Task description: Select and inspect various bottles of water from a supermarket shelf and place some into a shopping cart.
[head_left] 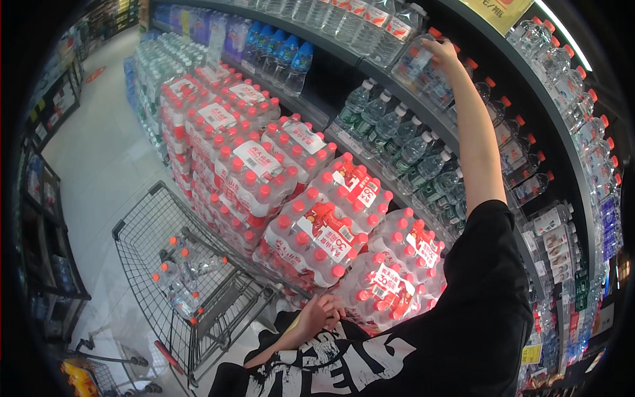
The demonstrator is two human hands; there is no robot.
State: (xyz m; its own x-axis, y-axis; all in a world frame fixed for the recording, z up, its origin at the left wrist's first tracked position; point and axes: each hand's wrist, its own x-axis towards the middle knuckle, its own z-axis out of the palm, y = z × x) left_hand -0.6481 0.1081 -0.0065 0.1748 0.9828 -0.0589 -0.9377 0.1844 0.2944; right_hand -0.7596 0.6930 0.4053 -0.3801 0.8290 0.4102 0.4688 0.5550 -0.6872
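My right arm stretches up to a shelf, where my right hand (444, 54) is closed at the top of a clear plastic water bottle (411, 65) with a red cap. More red-capped bottles (510, 155) line the same shelf. My left hand (320, 315) hangs low in front of my black shirt, beside the shrink-wrapped bottle packs (325, 231). Its fingers are loosely bent and a little apart, with nothing visible in them. To the left stands a wire shopping cart (142, 264), with several red-capped water bottles (178, 288) lying in it.
Stacked bottle packs (254, 162) with red caps stand between the cart and the shelves. Green-labelled bottles (383, 126) fill the lower shelf, with blue bottles (284, 59) farther left. A pale tiled floor (109, 142) runs along the aisle to another shelf unit (49, 205).
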